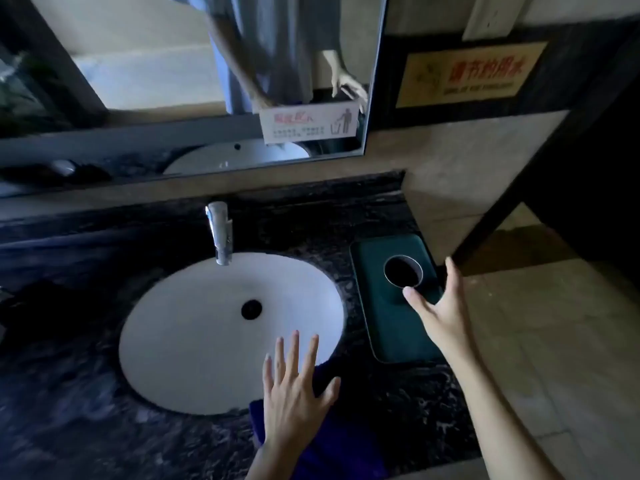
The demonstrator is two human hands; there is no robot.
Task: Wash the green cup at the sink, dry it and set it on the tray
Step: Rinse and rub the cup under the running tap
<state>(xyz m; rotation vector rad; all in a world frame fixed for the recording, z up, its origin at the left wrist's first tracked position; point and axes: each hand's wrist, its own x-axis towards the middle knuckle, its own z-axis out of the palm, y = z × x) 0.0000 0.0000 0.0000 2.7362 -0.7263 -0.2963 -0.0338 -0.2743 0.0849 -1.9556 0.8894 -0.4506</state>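
The green cup (pixel 403 270) stands upright on the dark green tray (pixel 388 327), right of the white oval sink (pixel 194 341). Its rim is pale and its inside looks dark. My right hand (pixel 438 313) hovers just right of and below the cup, fingers spread, thumb tip close to the rim; it holds nothing. My left hand (pixel 294 386) is spread flat over the sink's near rim, above a dark blue cloth (pixel 339 441) lying on the counter. A chrome tap (pixel 220 233) stands behind the sink; no water shows.
The counter (pixel 69 393) is black marbled stone and ends just right of the tray, with a tiled floor (pixel 554 358) beyond. A mirror (pixel 173 81) with a small white sign (pixel 310 123) hangs behind. A dark beam (pixel 519 188) slants down near my right hand.
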